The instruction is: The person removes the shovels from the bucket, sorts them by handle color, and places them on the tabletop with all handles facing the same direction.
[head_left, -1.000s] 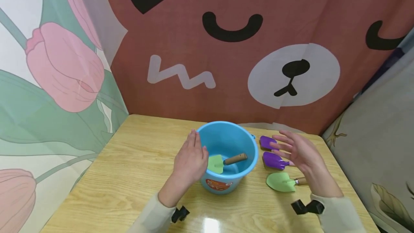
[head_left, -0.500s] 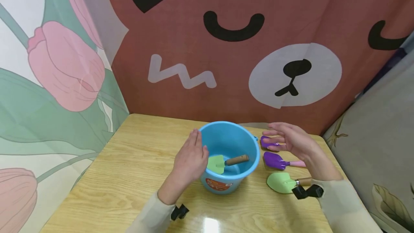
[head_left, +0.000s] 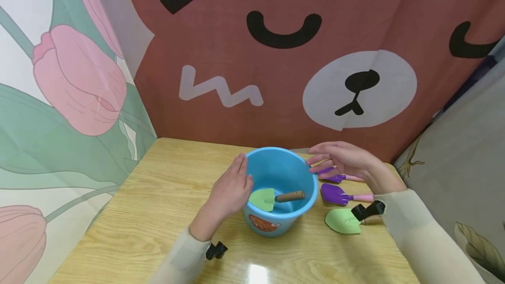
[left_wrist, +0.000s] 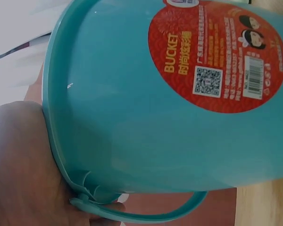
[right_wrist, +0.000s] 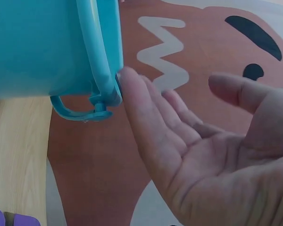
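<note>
A light blue bucket stands upright on the table, its round red sticker facing the person. Inside it lies a trowel with a light green blade and a wooden handle. My left hand, fingers straight and together, rests along the bucket's left rim; in the left wrist view it lies by the rim where the blue carrying handle joins. My right hand holds nothing. Its fingers are spread and relaxed, palm turned to the bucket, fingertips right at the right rim in the right wrist view.
Right of the bucket lie two purple shovels with pink handles, the nearer shovel and the farther shovel, partly behind the right hand. Before them is a second green trowel. Printed cloth hangs behind the wooden table.
My right hand has moved left, from over the purple shovels to the bucket's right rim, uncovering more of the shovels' pink handles. My left hand has stayed at the left rim.
</note>
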Tool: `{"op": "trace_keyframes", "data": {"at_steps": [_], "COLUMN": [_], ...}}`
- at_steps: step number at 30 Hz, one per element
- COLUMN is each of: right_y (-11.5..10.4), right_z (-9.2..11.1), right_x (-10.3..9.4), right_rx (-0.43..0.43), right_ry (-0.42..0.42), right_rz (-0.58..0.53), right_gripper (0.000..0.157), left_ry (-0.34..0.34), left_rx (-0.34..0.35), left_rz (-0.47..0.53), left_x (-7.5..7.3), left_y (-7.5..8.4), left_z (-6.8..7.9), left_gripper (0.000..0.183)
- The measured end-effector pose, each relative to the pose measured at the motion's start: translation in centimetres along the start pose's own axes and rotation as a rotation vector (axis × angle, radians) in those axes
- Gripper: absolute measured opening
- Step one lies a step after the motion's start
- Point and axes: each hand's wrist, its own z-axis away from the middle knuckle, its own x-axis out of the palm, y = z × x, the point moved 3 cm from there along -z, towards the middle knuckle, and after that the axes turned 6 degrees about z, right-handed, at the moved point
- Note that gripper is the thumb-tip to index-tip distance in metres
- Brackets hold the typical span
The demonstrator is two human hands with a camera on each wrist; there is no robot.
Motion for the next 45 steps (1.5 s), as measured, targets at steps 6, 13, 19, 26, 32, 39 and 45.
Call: {"op": "trace_keyframes", "data": {"at_steps": [6, 13, 19, 26, 32, 39, 45], "right_y": [-0.9, -2.1, -3.2, -3.7, -3.7, -3.6, -3.4], "right_z": [-1.1, -2.4, -3.3, -4.0, -4.8, -5.6, -6.3], "right_x": [0.3, 1.6, 2.7, 3.6, 5.1, 6.2, 6.9], "right_rx": [0.026, 0.088, 0.157, 0.206, 0.233, 0.282, 0.305], "right_ry": [-0.121, -0.171, -0.197, -0.205, -0.222, -0.255, -0.272], "right_rz": [0.086, 0.183, 0.259, 0.353, 0.429, 0.528, 0.583], "right_gripper": [0.054, 0.054, 0.058, 0.055, 0.058, 0.063, 0.062], "left_ry": [-0.030, -0.052, -0.066, -0.048, -0.041, -0.047, -0.052], "left_rx": [0.019, 0.032, 0.032, 0.046, 0.047, 0.041, 0.040], "left_rz": [0.028, 0.030, 0.041, 0.040, 0.032, 0.032, 0.027], "left_x": [-0.2, -0.3, -0.4, -0.3, 0.0, -0.1, 0.0], "left_y": [-0.2, -0.5, -0.6, -0.6, -0.8, -0.6, -0.8], "left_z": [-0.2, -0.7, -0.9, -0.9, -0.9, -0.9, -1.0], "left_gripper": [0.062, 0.063, 0.062, 0.062, 0.062, 0.061, 0.062]}}
